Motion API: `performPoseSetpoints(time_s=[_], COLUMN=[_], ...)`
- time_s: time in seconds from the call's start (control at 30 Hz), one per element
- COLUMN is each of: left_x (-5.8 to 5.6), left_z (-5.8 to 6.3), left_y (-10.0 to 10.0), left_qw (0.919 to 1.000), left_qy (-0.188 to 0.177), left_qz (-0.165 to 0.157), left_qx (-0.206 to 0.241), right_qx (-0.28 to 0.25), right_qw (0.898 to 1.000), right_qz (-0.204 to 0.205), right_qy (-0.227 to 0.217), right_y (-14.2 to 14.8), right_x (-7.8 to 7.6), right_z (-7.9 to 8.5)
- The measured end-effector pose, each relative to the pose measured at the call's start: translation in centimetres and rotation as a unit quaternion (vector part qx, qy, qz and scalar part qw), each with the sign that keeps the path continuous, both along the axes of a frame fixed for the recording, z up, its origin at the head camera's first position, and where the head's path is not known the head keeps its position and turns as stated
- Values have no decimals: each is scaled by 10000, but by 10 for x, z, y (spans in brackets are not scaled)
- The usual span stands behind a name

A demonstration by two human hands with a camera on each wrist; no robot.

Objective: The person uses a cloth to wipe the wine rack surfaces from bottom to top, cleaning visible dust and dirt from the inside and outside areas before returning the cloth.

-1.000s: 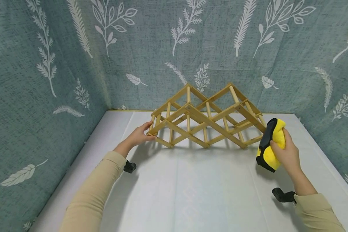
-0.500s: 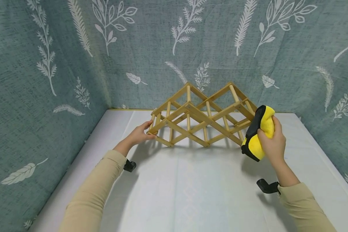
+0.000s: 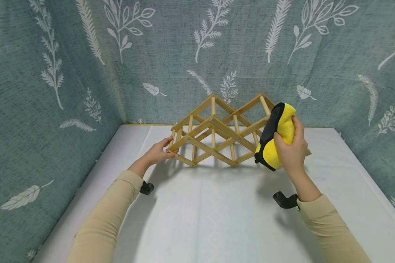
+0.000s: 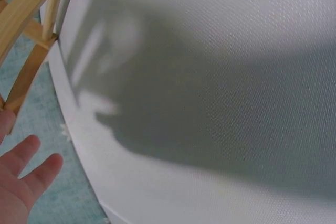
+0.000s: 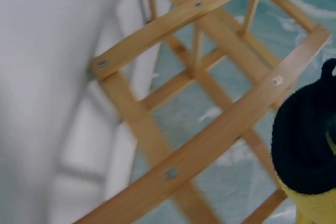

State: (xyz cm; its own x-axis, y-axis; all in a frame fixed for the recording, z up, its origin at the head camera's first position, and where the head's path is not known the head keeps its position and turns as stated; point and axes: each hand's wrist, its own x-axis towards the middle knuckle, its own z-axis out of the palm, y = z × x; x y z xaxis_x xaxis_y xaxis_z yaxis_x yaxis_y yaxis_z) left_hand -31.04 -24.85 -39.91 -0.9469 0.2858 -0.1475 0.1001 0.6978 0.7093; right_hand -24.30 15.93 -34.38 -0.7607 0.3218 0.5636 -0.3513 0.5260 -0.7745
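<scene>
A light wooden folding lattice rack [image 3: 239,139] stands spread out near the back of the white table. My left hand [image 3: 158,151] holds its left end, thumb in front and fingers behind. In the left wrist view, fingertips lie at the end of a slat [image 4: 29,69], with two other fingers spread apart. My right hand [image 3: 293,149] grips a plush yellow cloth [image 3: 284,128] with black edging and a dark side. The cloth overlaps the rack's right part in the head view, hiding much of it. In the right wrist view, the cloth's dark side [image 5: 299,145] appears beside the slats [image 5: 210,128].
Blue-green fabric [image 3: 171,44] with white leaf prints hangs behind and along both sides of the white table [image 3: 217,212]. A small black device [image 3: 284,200] is strapped to the right wrist, and another [image 3: 146,188] to the left.
My right hand has moved left and upward with the cloth, from the rack's right end to in front of its right part. The left hand and the rack have stayed put.
</scene>
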Motion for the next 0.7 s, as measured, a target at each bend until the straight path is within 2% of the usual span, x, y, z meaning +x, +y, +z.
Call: performPoseSetpoints(time_s=[0.2, 0.33, 0.4, 0.5, 0.6, 0.7], left_x=[-2, -2, -1, 1, 2, 2], left_z=[-1, -1, -1, 0, 0, 0], left_y=[4, 4, 3, 1, 0, -1], left_qw=[9999, 9997, 9998, 9999, 9999, 9998], left_qy=[-2, 50, 8, -80, -101, -74], left_qz=[-121, -218, -181, -105, -20, 11], left_qx=[6, -47, -64, -76, -140, -167], right_qx=[-442, -660, -395, 299, 903, 1307], right_qw=[9954, 9914, 9935, 9936, 9836, 9666], right_qz=[831, 1120, 1065, 932, 1000, 1104], right_qy=[169, 176, -32, -557, -1203, -1910], right_y=[-4, 4, 11, 24, 38, 52], right_x=[11, 29, 39, 53, 62, 63], right_z=[31, 35, 29, 11, -12, -35])
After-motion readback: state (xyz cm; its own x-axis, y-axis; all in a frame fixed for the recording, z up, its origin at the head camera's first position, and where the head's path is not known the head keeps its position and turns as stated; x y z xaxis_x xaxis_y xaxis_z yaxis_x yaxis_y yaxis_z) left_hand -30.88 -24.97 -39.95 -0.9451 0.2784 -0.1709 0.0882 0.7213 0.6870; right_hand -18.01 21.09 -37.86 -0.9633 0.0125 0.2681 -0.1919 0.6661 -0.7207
